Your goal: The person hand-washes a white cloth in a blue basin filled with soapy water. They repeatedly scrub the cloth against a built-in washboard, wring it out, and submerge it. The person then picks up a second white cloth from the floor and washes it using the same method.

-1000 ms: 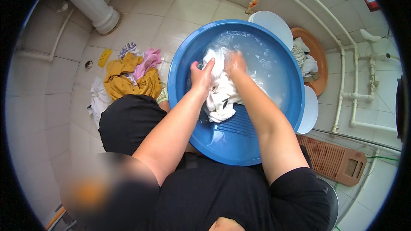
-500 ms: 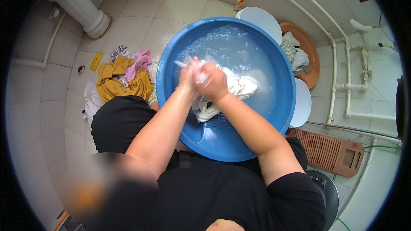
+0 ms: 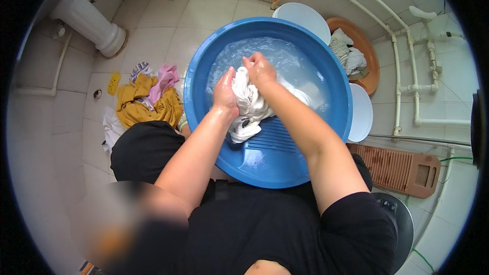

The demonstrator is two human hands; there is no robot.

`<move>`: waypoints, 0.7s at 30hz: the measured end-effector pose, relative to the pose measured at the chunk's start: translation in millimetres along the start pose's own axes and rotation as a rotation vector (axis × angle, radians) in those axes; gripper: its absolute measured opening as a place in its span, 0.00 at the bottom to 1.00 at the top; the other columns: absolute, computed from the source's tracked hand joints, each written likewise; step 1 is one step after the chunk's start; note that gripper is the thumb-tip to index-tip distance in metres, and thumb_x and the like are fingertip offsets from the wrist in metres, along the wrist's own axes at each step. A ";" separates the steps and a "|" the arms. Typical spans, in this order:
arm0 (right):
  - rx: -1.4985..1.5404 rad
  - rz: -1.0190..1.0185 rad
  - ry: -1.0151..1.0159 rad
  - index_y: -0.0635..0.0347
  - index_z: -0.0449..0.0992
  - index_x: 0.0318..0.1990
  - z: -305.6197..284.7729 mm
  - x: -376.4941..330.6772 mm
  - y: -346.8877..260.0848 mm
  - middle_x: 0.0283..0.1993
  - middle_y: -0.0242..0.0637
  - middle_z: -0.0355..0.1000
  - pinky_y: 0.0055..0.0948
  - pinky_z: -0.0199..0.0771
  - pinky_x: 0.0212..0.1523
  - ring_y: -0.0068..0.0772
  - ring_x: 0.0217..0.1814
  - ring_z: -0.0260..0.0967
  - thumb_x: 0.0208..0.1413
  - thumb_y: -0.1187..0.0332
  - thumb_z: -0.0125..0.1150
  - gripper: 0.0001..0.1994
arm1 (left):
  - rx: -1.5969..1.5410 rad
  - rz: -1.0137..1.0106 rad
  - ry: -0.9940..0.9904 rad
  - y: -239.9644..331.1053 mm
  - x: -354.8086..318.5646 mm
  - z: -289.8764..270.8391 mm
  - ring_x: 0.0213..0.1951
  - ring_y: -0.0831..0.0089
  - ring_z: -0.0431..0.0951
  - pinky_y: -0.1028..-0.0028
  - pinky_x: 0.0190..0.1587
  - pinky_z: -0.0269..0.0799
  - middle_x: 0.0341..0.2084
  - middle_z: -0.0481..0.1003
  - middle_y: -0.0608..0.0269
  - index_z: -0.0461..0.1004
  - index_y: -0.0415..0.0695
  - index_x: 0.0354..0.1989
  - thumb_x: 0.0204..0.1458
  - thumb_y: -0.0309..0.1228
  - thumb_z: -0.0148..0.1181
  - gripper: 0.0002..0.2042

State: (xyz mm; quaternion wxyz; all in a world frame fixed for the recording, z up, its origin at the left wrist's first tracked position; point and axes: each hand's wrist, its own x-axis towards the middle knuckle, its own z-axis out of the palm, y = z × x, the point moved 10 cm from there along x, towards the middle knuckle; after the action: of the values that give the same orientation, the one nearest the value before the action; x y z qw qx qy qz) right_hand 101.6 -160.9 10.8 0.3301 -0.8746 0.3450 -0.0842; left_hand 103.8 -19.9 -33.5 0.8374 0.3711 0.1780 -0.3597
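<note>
A wet white cloth garment [image 3: 249,101] lies bunched over the ribbed washboard slope inside the large blue basin [image 3: 191,89]. Against its left side rests my left hand [image 3: 225,92], palm toward the cloth and fingers stretched away from me. Above the far end of the cloth my right hand [image 3: 261,70] is closed, its fingers curled around a part of the garment. Cloudy, rippling water [image 3: 290,53] fills the far part of the basin. More white cloth spreads under my right forearm, partly hidden by it.
Left on the tiles lies a pile of mustard clothes [image 3: 145,103] with pink cloth [image 3: 165,79] and white cloth [image 3: 112,125]. An orange basin [image 3: 373,69] with laundry and white round lids [image 3: 305,18] stand right. A brown washboard [image 3: 387,168] lies near the pipes [image 3: 397,91].
My hands were pressed together in splashing water; now they are apart, the right one farther from me. The white garment is gathered up between them, and more washboard ribs show.
</note>
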 end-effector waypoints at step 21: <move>0.326 -0.793 0.005 0.59 0.68 0.27 -41.7 -138.4 -117.9 0.36 0.42 0.67 0.36 0.69 0.32 0.47 0.34 0.68 0.33 0.65 0.62 0.13 | 0.018 -0.031 -0.125 4.3 16.0 -10.8 0.32 0.67 0.72 0.67 0.35 0.71 0.30 0.71 0.59 0.68 0.46 0.35 0.52 0.35 0.52 0.08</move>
State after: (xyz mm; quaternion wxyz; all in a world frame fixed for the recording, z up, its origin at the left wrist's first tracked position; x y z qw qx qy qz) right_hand 47.0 -27.2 129.0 0.4054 -0.8757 -0.0349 -0.2599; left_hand 117.5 -17.4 -47.6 0.8377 0.3529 0.1279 -0.3967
